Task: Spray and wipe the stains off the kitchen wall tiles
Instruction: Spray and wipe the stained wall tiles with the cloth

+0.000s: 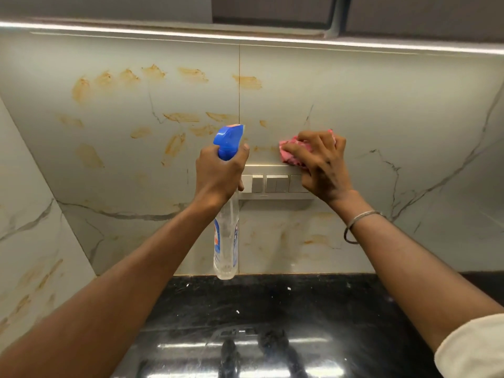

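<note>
Here, left fingers grip the upright spray bottle aimed at tiles; right fingers clutch cloth.

tiles: off-white, grey veins, orange-brown stains. spray bottle: clear, blue head. cloth: pink. counter: black, white flecks.

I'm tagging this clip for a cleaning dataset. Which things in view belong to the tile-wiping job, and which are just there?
Part of the job: spray bottle, gripped by the left hand; pink cloth, held against the wall tiles by the right hand; orange stains.
Just there: switch panel; black countertop; bangle on the right wrist.
</note>
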